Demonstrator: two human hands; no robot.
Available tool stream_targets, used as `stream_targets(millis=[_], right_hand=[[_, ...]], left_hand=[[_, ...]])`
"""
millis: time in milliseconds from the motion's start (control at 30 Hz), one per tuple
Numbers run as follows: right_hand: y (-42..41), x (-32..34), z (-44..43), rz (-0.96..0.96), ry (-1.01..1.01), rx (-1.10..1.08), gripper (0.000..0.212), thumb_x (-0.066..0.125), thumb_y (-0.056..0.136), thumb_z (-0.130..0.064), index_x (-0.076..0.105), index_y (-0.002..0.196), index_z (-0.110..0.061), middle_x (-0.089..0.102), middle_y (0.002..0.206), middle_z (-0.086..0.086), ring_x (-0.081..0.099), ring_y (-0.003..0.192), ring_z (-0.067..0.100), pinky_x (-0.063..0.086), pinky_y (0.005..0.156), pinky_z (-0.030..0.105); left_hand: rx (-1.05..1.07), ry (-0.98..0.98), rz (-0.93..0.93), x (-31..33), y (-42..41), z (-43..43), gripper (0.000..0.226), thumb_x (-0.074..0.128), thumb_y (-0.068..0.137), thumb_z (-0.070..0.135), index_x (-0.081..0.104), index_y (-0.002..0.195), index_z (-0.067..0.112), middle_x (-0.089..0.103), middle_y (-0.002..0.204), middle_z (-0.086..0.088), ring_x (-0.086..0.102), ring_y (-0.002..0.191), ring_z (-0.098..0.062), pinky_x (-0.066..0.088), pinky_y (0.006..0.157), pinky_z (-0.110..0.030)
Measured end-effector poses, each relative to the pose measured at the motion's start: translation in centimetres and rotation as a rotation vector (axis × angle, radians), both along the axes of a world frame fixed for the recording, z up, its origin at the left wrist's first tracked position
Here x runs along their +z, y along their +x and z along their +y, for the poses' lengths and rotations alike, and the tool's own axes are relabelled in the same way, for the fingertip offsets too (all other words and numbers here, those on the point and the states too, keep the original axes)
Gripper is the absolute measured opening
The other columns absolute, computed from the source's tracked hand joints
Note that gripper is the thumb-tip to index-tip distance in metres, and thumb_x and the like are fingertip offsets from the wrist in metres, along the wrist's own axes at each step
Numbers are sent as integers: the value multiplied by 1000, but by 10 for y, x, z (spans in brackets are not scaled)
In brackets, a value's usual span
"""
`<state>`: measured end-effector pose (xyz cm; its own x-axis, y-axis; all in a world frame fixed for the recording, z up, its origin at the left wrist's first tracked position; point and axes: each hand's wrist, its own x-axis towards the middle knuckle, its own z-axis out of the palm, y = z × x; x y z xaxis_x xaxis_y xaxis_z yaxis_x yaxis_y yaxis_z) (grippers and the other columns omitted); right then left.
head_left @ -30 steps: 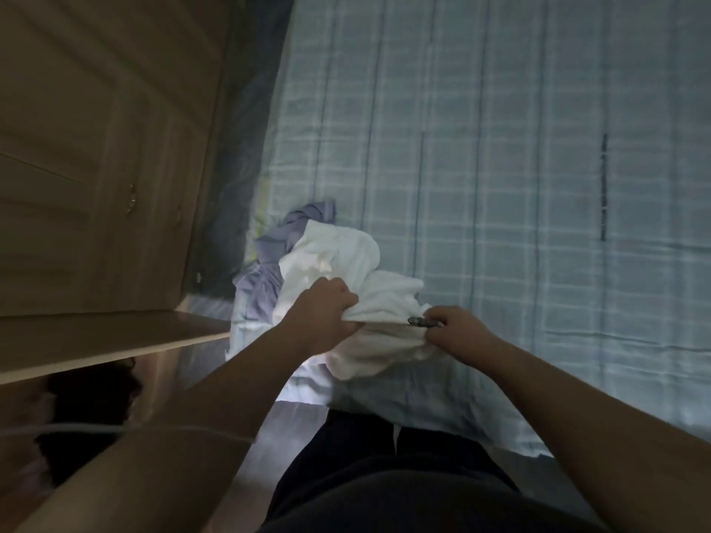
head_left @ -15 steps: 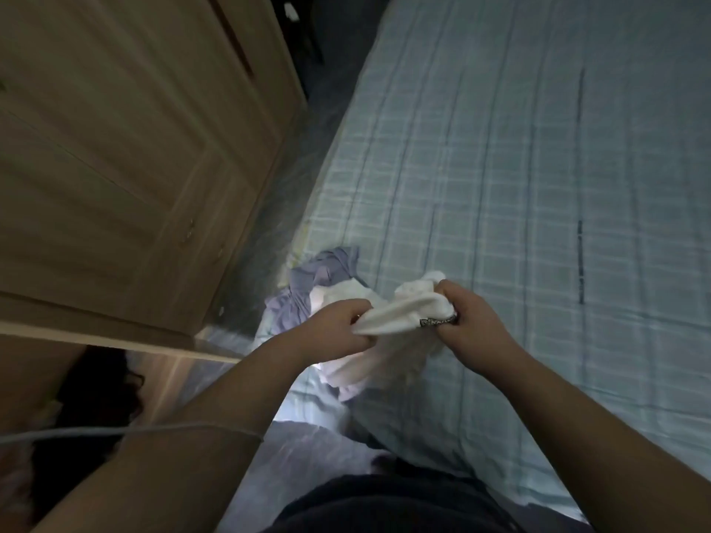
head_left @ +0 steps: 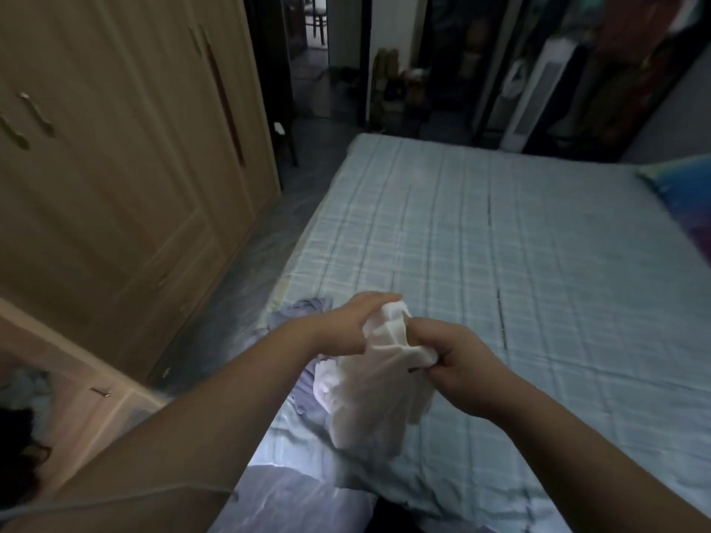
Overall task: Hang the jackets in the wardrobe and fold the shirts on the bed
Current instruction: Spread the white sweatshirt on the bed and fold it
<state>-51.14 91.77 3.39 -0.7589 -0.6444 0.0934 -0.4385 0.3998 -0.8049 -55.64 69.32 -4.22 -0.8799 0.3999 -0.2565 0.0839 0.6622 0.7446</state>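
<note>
White shirt (head_left: 369, 394) dangles long-axis downward over the near edge of the bed (head_left: 500, 244), its top gripped by left hand (head_left: 346, 325) and right hand (head_left: 458, 359).

Blue pillow (head_left: 686, 194) far right; white tower unit (head_left: 538, 94) upright by far wall; lit doorway (head_left: 317, 26) top centre.

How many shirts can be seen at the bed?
2. The white shirt hangs from the left hand and right hand; the purple shirt lies crumpled on the bed beside it. Others may be hidden.
</note>
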Motion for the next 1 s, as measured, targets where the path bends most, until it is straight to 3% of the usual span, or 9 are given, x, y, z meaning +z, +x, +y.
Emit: stream_targets(millis=[133,233,333,500,667,767,833,900,1000], right_hand=[[21,23,25,42,30,-56,40,47,75,-24,64,92,-57,68,94,-31,64,91,-9,45,70,7],[22,22,61,112,86,-160,43,47,73,-16,66,97,-47,68,97,-28,63,94,-6,43,72,7],[15,15,97,182,90,-255,39,44,71,-12,66,96,-32,65,101,-20,60,98,-2,41,75,7],[-12,-3,159,271,124,-374,51,51,77,11,62,119,-17,54,130,-12,52,119,7,34,99,10],[-44,-5,233,195,146,-478,72,48,82,6,46,136,-41,48,139,-12,48,125,7,31,101,15],[-64,-5,289,140,212,-555,74,51,85,-2,35,147,-39,55,137,-6,54,121,17,35,93,23],[-78,-4,326,153,270,-568,61,54,83,-4,48,137,-33,65,118,-3,61,108,23,37,80,25],[-93,-3,357,194,329,-579,34,57,80,-5,62,103,-30,66,90,-4,64,92,26,35,67,28],[-117,-4,389,227,375,-575,23,60,79,-7,59,75,-30,61,76,-4,61,80,25,35,62,31]], left_hand=[[27,-16,69,-10,11,37,20,59,86,28,58,102,16,61,109,-5,61,102,-28,48,84,-37],[240,66,154,-11,16,54,13,62,89,31,52,85,23,62,93,-1,60,91,-26,46,76,-36],[344,71,258,3,12,64,32,66,90,20,41,71,28,50,74,11,50,75,-18,31,58,-26],[396,44,399,52,-12,83,30,64,85,8,44,70,23,50,68,6,48,67,-16,28,50,-19],[444,73,481,101,-31,128,21,62,76,21,44,68,21,51,68,3,46,64,-14,32,56,-30],[447,53,509,116,-36,159,18,62,71,24,45,68,21,51,67,4,46,62,-11,31,57,-32],[411,-16,553,120,-42,179,29,70,76,16,44,67,22,50,65,5,47,63,-14,32,57,-32],[385,-83,587,124,-50,197,33,74,79,9,45,66,19,51,63,3,48,63,-17,33,58,-33],[361,-174,595,129,-61,222,34,76,80,16,47,65,14,51,61,0,48,62,-17,32,57,-33]])
